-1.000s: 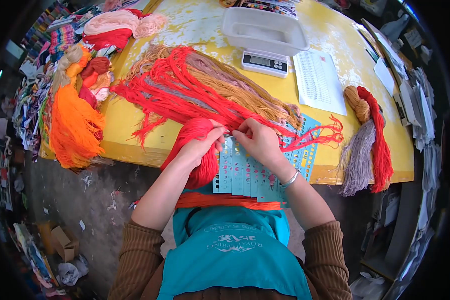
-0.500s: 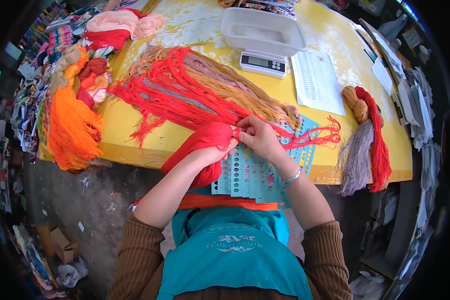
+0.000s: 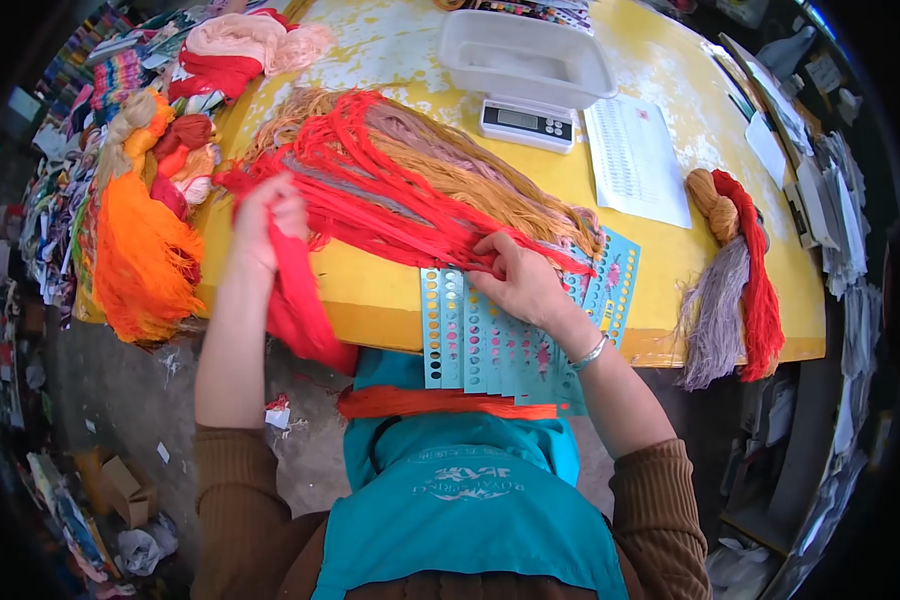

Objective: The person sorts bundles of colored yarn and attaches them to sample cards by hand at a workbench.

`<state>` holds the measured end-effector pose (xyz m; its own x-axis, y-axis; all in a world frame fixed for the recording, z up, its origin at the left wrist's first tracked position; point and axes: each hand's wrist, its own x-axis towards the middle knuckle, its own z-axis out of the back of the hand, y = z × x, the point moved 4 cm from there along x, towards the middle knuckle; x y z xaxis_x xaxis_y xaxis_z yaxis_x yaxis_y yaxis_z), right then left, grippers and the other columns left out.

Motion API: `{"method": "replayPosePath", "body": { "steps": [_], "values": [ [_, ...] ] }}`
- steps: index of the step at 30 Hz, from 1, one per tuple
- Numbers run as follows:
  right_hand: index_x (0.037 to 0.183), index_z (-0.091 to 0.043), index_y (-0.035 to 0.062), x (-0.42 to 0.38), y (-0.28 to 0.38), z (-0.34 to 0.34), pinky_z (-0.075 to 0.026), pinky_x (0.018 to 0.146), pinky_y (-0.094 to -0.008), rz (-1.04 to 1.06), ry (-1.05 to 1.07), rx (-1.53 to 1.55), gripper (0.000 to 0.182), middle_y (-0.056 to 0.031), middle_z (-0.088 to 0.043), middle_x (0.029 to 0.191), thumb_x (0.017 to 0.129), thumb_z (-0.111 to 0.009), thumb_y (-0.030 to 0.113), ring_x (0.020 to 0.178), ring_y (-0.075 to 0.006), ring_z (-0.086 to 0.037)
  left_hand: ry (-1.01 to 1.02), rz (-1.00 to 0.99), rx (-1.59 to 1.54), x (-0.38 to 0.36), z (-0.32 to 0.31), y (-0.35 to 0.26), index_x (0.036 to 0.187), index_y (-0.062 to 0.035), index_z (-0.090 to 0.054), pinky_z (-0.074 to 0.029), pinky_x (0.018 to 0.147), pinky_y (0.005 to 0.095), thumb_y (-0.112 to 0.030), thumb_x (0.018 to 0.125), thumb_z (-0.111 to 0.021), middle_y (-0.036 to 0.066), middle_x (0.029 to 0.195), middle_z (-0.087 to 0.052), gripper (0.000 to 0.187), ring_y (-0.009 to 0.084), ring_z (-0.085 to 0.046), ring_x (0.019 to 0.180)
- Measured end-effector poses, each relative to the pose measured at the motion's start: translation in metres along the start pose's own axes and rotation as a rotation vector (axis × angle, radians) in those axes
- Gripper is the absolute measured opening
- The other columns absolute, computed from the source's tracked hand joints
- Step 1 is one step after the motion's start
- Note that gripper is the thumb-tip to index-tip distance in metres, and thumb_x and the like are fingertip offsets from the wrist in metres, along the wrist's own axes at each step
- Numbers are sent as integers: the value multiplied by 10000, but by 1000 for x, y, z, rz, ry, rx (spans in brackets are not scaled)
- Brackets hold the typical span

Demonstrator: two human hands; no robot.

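Observation:
My left hand (image 3: 270, 218), slightly blurred, is closed on a thick hank of red thread (image 3: 298, 310) that droops below it past the table's front edge. Fingers pinched, my right hand (image 3: 515, 282) grips red strands (image 3: 450, 243) at the near end of the spread thread pile. In that pile, red lengths lie across mustard thread (image 3: 470, 165) and mauve-grey thread. Overlapping turquoise cards (image 3: 485, 350) with rows of punched holes lie under my right hand and stick out over the edge.
A clear plastic tub (image 3: 525, 65) sits on a digital scale (image 3: 526, 124) beside a printed sheet (image 3: 638, 165). Orange thread (image 3: 145, 260) hangs off the table's left side; red and grey hanks (image 3: 742, 270) lie at the right. More orange-red thread (image 3: 440, 404) rests across my lap.
My left hand has moved away from my right hand, to the left and up, taking the red hank with it. The right hand stays almost in place, and the cards are more exposed.

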<state>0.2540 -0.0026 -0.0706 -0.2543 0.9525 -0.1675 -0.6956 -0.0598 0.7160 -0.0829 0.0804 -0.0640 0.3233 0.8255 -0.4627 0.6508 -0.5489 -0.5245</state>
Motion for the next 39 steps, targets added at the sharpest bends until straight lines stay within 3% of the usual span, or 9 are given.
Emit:
{"method": "replayPosePath", "body": {
  "steps": [4, 8, 10, 13, 16, 20, 23, 32, 39],
  "values": [
    [1139, -544, 65, 0, 0, -2, -466, 612, -344, 6, 29, -14, 386, -61, -604, 700, 820, -665, 246, 670, -203, -607, -344, -526, 115, -2, 41, -74, 980, -144, -598, -360, 470, 220, -269, 942, -567, -23, 702, -550, 134, 81, -452, 523],
    [1132, -549, 68, -1, -3, -5, -462, 604, -346, 41, 8, -4, 376, -53, -603, 693, 802, -664, 206, 659, -195, -603, -565, -701, 641, -18, 5, -31, 1362, -72, -461, -465, 770, 278, -257, 886, -665, 44, 1158, -618, 550, 131, -587, 929],
    [1131, -551, 67, -2, -2, -5, -462, 603, -346, 53, -2, -11, 375, -49, -602, 690, 798, -664, 199, 655, -190, -602, -317, -706, 658, -27, -25, 11, 1332, -20, -495, -463, 916, 335, -212, 877, -679, 106, 1272, -573, 527, 181, -553, 1149],
    [1123, -557, 82, -5, 0, -4, -491, 661, -393, 38, -9, -8, 383, -68, -652, 716, 771, -656, 195, 719, -251, -645, 54, -358, 378, -47, -72, 74, 1387, -8, -429, -382, 1049, 398, -354, 963, -493, 158, 1409, -477, 551, 258, -451, 1309],
    [1094, -585, 79, -9, 1, -5, -491, 638, -355, 39, -22, 77, 317, -70, -641, 739, 798, -659, 168, 688, -216, -630, 213, -244, 235, -64, -98, 111, 1424, 21, -355, -331, 1093, 402, -399, 982, -427, 171, 1462, -407, 614, 261, -371, 1372],
    [1017, -616, 6, -35, 36, -7, -452, 628, -200, 148, -160, 607, 137, 6, -623, 859, 882, -631, 24, 719, -40, -554, 335, -194, 105, -74, -115, 142, 1463, 11, -282, -269, 1127, 421, -460, 972, -398, 162, 1520, -313, 690, 247, -296, 1413],
    [1017, -628, 2, -44, 56, -22, -488, 708, -219, 146, 7, 958, 137, -12, -632, 876, 885, -642, 35, 774, -65, -587, 402, -172, 217, -77, -119, 157, 1460, 48, -262, -253, 1132, 382, -483, 956, -401, 152, 1521, -310, 745, 233, -319, 1392],
    [910, -580, 65, -60, 49, -34, -289, 411, -197, -123, 22, 1627, 49, -26, -601, 704, 931, -555, 102, 439, -64, -392, 434, -72, 217, -87, -104, 168, 1422, 89, -307, -314, 1087, 354, -471, 932, -446, 160, 1459, -396, 757, 242, -398, 1335],
    [944, -578, 59, -65, 41, -38, -316, 434, -181, -10, -47, 1388, 51, -29, -607, 679, 953, -549, 100, 490, -52, -474, 410, -122, 158, -86, -107, 174, 1430, 48, -326, -351, 1058, 361, -454, 921, -465, 201, 1481, -359, 728, 277, -364, 1363]
  ]
}}
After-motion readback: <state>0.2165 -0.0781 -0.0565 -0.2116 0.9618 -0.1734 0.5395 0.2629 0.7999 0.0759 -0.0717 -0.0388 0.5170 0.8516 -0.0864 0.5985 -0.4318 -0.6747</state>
